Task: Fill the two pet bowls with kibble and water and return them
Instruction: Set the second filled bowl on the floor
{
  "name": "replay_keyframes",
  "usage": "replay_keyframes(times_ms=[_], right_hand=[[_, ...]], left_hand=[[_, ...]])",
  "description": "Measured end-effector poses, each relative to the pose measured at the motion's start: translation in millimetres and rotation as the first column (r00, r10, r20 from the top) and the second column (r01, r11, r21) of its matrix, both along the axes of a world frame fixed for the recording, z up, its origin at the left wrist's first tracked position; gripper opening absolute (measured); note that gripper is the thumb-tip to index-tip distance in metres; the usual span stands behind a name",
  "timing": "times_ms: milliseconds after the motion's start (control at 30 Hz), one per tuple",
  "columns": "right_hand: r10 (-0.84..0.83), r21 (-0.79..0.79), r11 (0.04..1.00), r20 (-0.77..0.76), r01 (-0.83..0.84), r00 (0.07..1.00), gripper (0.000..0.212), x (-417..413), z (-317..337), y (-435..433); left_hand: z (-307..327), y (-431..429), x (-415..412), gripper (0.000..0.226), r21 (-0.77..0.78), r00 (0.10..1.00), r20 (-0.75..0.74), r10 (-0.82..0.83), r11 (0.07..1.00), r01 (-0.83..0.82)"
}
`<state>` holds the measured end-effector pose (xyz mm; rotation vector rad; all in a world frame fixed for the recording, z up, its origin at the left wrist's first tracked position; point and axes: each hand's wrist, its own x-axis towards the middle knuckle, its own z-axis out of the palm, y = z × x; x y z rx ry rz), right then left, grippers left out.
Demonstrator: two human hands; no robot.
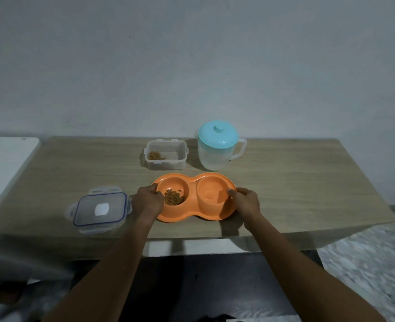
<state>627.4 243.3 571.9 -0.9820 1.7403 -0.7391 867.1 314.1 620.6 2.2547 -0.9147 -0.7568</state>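
Orange double pet bowl (193, 216) sits on the wooden table (296, 182) near its front edge, both hands on it. Its left well holds a small heap of brown kibble (173, 197); its right well (211, 194) looks pale and glossy at the bottom (whether that is water, I cannot tell for sure). The left hand (148, 201) grips the bowl's left end, fingers curled over the rim and thumb lying just beside the kibble well. The right hand (245, 202) grips the right end in the same way, fingers wrapped over the rim and thumb on top. Both forearms reach in from the bottom of the view.

Behind the bowl, toward the wall, stands an open clear plastic container (166, 154) with a little kibble left in one corner. Just right of it stands a frosted water pitcher (216, 149) with a turquoise lid (218, 133), its handle pointing right. The container's clear clip lid (100, 209), edged in blue, lies flat on the table to the left of the left hand, close but apart from it.
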Motion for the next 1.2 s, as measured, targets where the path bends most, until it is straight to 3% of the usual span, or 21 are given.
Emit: replay_keyframes(times_ms=[200, 400, 633, 833, 1200], right_hand=[[-0.067, -0.004, 0.998, 0.143, 0.068, 0.987, 0.047, -32, 13, 14], [-0.083, -0.084, 0.991, 0.234, 0.105, 0.969, 0.045, -112, 44, 18], [-0.044, -0.19, 0.976, 0.293, 0.103, 0.955, 0.035, -268, 96, 20], [-0.038, -0.249, 0.963, 0.247, 0.101, 0.968, 0.033, -411, 140, 12], [-0.225, -0.264, 0.923, 0.224, 0.281, 0.948, 0.033, -631, 143, -22]], left_hand=[[21, 1, -20, 0.043, -0.067, 1.0, 0.012, -0.01, 0.998, 0.011], [59, -3, -96, 0.04, -0.168, 0.999, -0.02, -0.028, 0.986, 0.024], [94, -2, -241, 0.039, -0.292, 0.996, -0.066, -0.064, 0.956, 0.042], [115, -11, -379, 0.042, -0.342, 0.988, -0.124, -0.092, 0.939, 0.044], [115, -76, -583, 0.044, -0.322, 0.944, -0.198, -0.265, 0.927, 0.193]])
